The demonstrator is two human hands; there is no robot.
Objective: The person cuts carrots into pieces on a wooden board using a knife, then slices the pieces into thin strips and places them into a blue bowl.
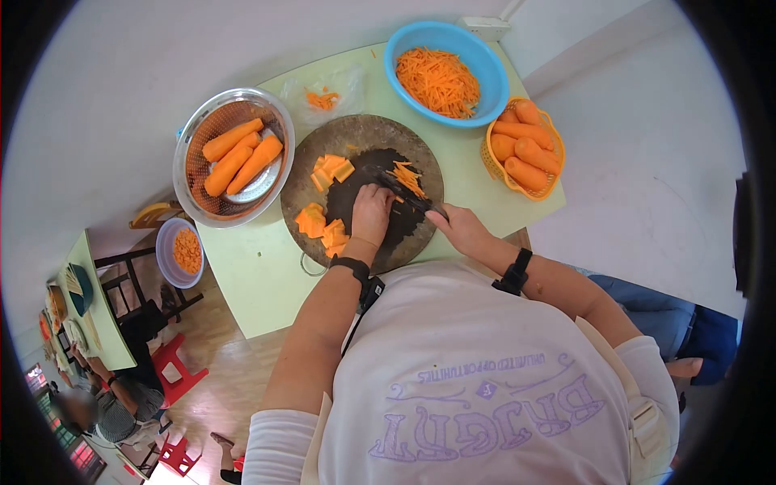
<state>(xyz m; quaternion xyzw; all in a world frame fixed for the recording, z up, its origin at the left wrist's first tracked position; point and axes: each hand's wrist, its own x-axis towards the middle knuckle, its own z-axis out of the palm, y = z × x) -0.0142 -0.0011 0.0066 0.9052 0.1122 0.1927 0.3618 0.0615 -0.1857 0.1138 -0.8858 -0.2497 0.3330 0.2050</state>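
Note:
On the round, dark-stained chopping board point(364, 129), my left hand point(372, 213) is closed, with curled fingertips pressed down beside the blade. A bit of orange carrot shows at those fingertips; the rest of it is hidden. My right hand point(469, 231) grips the handle of a dark kitchen knife point(395, 186), whose blade points up and left across the board. Thin carrot strips point(409, 179) lie just beyond the blade. To the left are two groups of carrot slices, an upper one point(331, 170) and a lower one point(311, 221).
A metal colander point(184, 174) with peeled carrots stands left of the board. Behind are a plastic bag point(349, 87) with carrot bits and a blue basin point(495, 77) of shreds. An orange basket point(495, 168) holds carrots. Lower left, a lavender bucket point(166, 250) and a seated person point(129, 404).

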